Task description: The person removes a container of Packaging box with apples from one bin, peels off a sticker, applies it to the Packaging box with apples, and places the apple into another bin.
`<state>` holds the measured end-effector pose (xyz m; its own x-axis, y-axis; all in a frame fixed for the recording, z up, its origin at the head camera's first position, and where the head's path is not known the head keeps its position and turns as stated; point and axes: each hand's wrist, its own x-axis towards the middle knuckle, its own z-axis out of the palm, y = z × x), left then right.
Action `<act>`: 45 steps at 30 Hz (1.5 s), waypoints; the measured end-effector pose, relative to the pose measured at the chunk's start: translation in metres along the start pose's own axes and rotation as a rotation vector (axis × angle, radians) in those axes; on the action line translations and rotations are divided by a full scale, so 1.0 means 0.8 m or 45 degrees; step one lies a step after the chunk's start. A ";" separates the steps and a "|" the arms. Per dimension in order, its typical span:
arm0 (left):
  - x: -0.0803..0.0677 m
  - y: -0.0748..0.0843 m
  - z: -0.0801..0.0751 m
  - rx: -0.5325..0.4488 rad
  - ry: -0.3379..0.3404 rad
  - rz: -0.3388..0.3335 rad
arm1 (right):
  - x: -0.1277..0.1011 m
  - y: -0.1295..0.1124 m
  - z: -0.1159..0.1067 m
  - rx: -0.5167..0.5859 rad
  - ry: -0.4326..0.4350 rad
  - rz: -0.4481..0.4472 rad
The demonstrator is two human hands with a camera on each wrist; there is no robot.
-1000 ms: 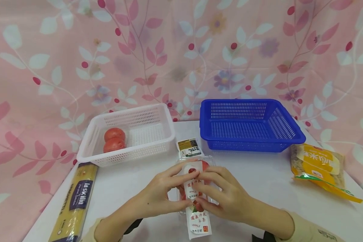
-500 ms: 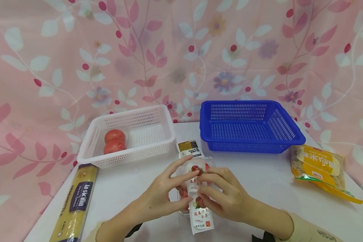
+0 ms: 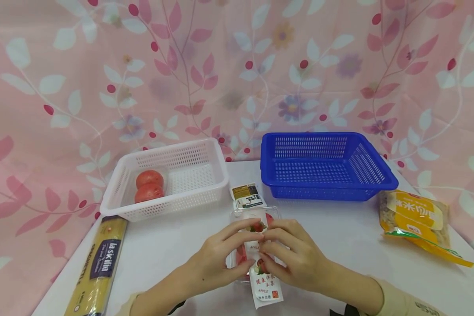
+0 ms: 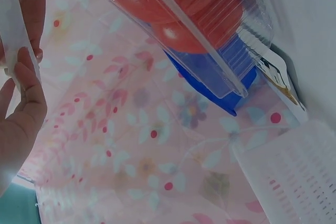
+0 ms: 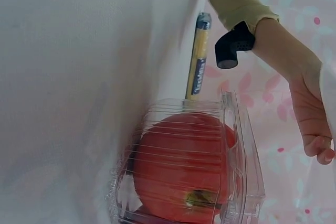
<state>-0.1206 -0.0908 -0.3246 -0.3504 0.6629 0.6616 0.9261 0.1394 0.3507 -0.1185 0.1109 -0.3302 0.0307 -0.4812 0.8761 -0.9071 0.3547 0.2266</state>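
Note:
A strip of white paper packets, printed with apples and the word APPLE, is held over a clear plastic box. My left hand pinches the strip from the left. From the right, my right hand grips it with bent fingers, and the fingertips of both hands meet over its upper part. Beneath, the clear box shows red tomatoes through its wall in the left wrist view. The right wrist view shows a tomato with a green stem end inside it. Fingers hide the strip's middle.
Behind stand a white basket with two boxed tomatoes and a blue basket. A small white-and-gold packet lies behind the clear box. Spaghetti lies at the left, a yellow bag at the right.
The strip's lower end has shifted slightly right and tilted. My left fingers have come down and closer to the right fingertips. The baskets and other packages stay in place.

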 end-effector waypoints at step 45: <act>-0.019 -0.012 0.004 0.035 -0.109 -0.106 | 0.007 0.006 -0.004 0.086 0.077 0.024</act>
<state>-0.1235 -0.0998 -0.3403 -0.4139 0.7085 0.5716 0.8982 0.2158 0.3829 -0.1212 0.1122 -0.3229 0.0365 -0.4252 0.9044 -0.9339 0.3077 0.1823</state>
